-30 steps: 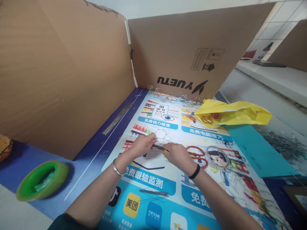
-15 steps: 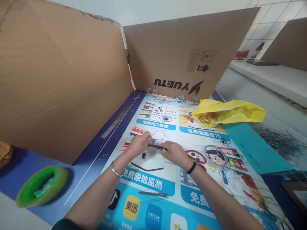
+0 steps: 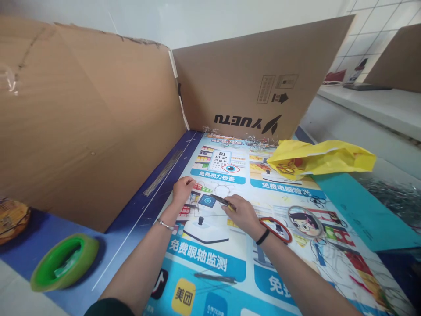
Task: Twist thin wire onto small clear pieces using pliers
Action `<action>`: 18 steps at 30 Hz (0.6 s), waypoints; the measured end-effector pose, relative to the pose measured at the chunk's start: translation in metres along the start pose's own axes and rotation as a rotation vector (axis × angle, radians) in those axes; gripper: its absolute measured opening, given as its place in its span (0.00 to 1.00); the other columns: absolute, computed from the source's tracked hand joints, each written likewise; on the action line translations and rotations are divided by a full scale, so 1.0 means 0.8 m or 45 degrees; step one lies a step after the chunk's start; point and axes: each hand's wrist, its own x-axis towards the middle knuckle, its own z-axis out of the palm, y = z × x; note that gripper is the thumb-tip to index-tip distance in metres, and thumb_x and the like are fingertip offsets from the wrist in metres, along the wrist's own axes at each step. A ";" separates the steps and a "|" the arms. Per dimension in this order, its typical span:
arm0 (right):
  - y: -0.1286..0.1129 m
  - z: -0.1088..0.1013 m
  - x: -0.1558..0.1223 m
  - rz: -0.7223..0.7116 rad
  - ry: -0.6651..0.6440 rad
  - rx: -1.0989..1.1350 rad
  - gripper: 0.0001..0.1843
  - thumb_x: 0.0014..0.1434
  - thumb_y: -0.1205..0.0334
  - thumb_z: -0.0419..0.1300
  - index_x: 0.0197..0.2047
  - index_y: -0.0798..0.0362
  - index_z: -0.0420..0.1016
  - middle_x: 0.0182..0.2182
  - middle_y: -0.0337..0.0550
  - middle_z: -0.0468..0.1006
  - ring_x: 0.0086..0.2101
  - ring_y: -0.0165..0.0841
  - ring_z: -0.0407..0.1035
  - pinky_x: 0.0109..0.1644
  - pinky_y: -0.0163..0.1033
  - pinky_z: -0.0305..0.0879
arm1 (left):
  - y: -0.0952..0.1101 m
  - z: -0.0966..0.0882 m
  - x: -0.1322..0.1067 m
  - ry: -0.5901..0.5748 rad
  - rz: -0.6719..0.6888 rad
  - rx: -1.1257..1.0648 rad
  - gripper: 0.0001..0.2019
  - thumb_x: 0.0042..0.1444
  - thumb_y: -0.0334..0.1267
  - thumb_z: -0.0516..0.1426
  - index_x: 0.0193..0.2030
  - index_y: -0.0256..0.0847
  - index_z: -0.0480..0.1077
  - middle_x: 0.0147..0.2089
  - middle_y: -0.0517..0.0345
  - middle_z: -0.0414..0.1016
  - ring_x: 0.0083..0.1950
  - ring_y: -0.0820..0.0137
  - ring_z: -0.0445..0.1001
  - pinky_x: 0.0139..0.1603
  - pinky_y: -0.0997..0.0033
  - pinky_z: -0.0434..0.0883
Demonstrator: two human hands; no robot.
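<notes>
Pliers (image 3: 222,201) are sitting in the right hand (image 3: 241,214), fingers wrapped; left hand (image 3: 182,192) is hovering left, grip I can't tell. Tips are needing clearance beside the wire ring (image 3: 222,185).

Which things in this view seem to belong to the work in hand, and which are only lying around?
Seem to belong:
dark pointed tool, held in the right hand
perhaps the thin straight rods, near the left hand; what that hand's fingers may hold is unclear

Apparently only lying around:
roll of tape
yellow bag
teal sheet
</notes>
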 end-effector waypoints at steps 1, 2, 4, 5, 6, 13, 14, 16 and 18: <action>0.001 0.001 0.000 -0.002 0.003 -0.002 0.10 0.55 0.57 0.55 0.39 0.50 0.72 0.32 0.39 0.72 0.34 0.30 0.67 0.37 0.34 0.61 | -0.002 0.002 0.001 0.012 -0.005 0.010 0.09 0.51 0.41 0.52 0.29 0.41 0.71 0.31 0.60 0.75 0.33 0.71 0.71 0.33 0.75 0.63; 0.001 0.001 0.000 -0.003 0.006 -0.002 0.10 0.55 0.58 0.55 0.39 0.50 0.72 0.32 0.39 0.72 0.34 0.30 0.67 0.37 0.35 0.62 | -0.004 0.003 0.002 0.024 -0.009 0.022 0.09 0.51 0.40 0.52 0.30 0.41 0.71 0.31 0.60 0.75 0.33 0.71 0.71 0.34 0.75 0.63; 0.002 0.002 -0.001 -0.003 0.012 0.004 0.11 0.55 0.58 0.55 0.40 0.51 0.72 0.32 0.39 0.73 0.34 0.31 0.67 0.37 0.35 0.62 | -0.009 0.005 0.005 0.048 -0.018 0.046 0.08 0.51 0.40 0.52 0.30 0.41 0.71 0.32 0.59 0.75 0.34 0.70 0.71 0.35 0.74 0.63; 0.002 0.002 -0.001 -0.001 0.016 0.012 0.11 0.55 0.57 0.55 0.40 0.51 0.72 0.32 0.40 0.73 0.34 0.31 0.67 0.37 0.35 0.62 | -0.011 0.005 0.006 0.059 -0.022 0.056 0.08 0.51 0.40 0.53 0.30 0.41 0.71 0.32 0.58 0.75 0.34 0.70 0.71 0.35 0.74 0.63; 0.002 0.001 -0.002 0.002 0.020 0.024 0.11 0.55 0.57 0.56 0.40 0.51 0.72 0.32 0.40 0.73 0.33 0.31 0.67 0.37 0.35 0.62 | -0.013 0.006 0.007 0.071 -0.023 0.063 0.07 0.51 0.39 0.53 0.30 0.41 0.71 0.32 0.58 0.75 0.35 0.70 0.71 0.36 0.73 0.63; 0.000 -0.004 -0.006 -0.005 0.057 0.079 0.11 0.55 0.59 0.56 0.41 0.52 0.72 0.32 0.41 0.73 0.34 0.31 0.67 0.38 0.36 0.63 | -0.017 -0.005 0.003 0.133 0.019 0.056 0.08 0.53 0.36 0.51 0.36 0.40 0.71 0.38 0.55 0.74 0.41 0.68 0.70 0.44 0.71 0.64; 0.000 -0.005 -0.006 -0.008 0.064 0.074 0.11 0.55 0.59 0.56 0.40 0.52 0.72 0.32 0.41 0.73 0.34 0.31 0.67 0.38 0.36 0.63 | -0.017 -0.009 0.001 0.132 0.028 0.054 0.08 0.53 0.35 0.51 0.36 0.41 0.71 0.38 0.55 0.74 0.41 0.68 0.70 0.44 0.71 0.64; 0.001 -0.004 -0.007 -0.014 0.075 0.064 0.11 0.54 0.59 0.56 0.41 0.52 0.72 0.32 0.41 0.74 0.34 0.31 0.68 0.39 0.36 0.64 | -0.019 -0.016 -0.004 0.121 0.037 0.050 0.09 0.53 0.34 0.50 0.36 0.41 0.71 0.38 0.55 0.74 0.42 0.68 0.70 0.45 0.71 0.64; 0.002 -0.004 -0.008 -0.023 0.080 0.063 0.11 0.53 0.59 0.57 0.41 0.52 0.72 0.34 0.41 0.74 0.36 0.32 0.68 0.40 0.37 0.64 | -0.020 -0.023 -0.010 0.089 0.043 0.047 0.09 0.53 0.34 0.50 0.36 0.41 0.71 0.38 0.55 0.74 0.41 0.68 0.71 0.44 0.71 0.65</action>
